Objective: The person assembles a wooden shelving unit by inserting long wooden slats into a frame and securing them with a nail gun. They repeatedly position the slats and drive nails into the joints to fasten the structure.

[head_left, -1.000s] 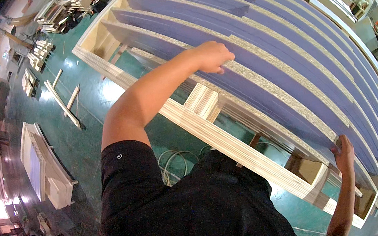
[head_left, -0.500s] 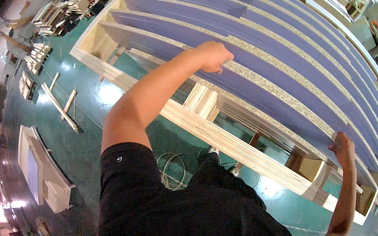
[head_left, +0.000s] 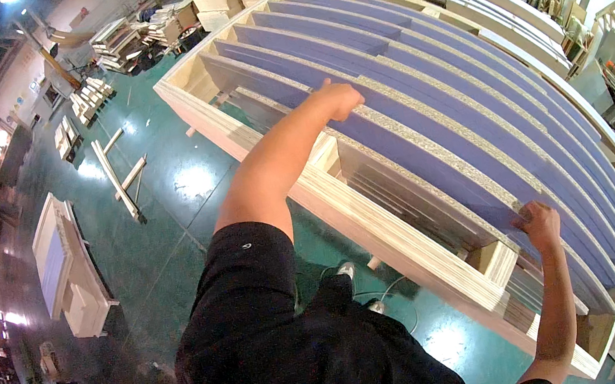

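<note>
both hands (head_left: 339,98) (head_left: 538,219) grip blue panel (head_left: 428,146) top edge, fingers closed over it.

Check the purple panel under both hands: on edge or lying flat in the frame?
On edge. The purple panel shows its speckled top edge, gripped by the left hand and right hand, inside the wooden frame.

Narrow slots between upright blue panels (head_left: 428,150); frame rail (head_left: 375,221) blocks front.

Raw wood, coated board, glossy floor

The long panel (head_left: 426,134) under both hands shows a smooth matt blue-violet face and a rough, speckled chipboard edge; the frame (head_left: 375,221) around it is pale unfinished plywood with layered edges. At 9 o'clock the green floor (head_left: 167,213) is glossy with glare. The sleeve (head_left: 257,279) is matt black cloth.
</note>
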Available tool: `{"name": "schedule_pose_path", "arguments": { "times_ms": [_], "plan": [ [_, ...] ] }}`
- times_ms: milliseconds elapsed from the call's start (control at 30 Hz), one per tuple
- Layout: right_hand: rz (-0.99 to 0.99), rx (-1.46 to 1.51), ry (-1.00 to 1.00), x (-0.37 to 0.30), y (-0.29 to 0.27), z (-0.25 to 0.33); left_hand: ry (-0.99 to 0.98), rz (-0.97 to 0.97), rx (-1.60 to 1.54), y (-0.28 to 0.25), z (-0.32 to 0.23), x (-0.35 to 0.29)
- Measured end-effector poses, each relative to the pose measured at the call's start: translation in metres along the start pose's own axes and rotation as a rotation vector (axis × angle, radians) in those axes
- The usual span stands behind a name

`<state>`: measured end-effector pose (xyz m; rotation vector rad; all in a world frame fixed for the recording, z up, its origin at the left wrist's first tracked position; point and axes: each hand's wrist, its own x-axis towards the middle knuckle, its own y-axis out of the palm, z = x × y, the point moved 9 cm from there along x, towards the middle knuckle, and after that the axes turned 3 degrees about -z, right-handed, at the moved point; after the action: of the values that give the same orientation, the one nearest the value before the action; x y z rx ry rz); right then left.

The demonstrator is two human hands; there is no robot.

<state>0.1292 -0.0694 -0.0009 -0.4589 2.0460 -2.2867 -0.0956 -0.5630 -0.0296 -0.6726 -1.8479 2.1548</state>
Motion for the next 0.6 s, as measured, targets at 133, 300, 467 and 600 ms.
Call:
{"name": "schedule_pose_path", "arguments": {
  "times_ms": [133, 300, 467, 600],
  "plan": [
    [0.012, -0.003, 0.028, 0.007, -0.004, 0.006, -0.023, -0.072, 0.0, 0.004, 0.004, -0.002],
    [-0.008, -0.036, 0.014, 0.002, -0.001, -0.001, 0.08, -0.133, 0.012, -0.016, -0.011, -0.008],
    [0.127, -0.039, 0.109, 0.009, 0.007, 0.017, 0.105, -0.067, -0.038, 0.005, 0.013, -0.012],
    [0.129, -0.01, 0.188, -0.006, 0.007, 0.001, 0.172, -0.096, -0.111, -0.012, -0.008, -0.008]
  ]
}}
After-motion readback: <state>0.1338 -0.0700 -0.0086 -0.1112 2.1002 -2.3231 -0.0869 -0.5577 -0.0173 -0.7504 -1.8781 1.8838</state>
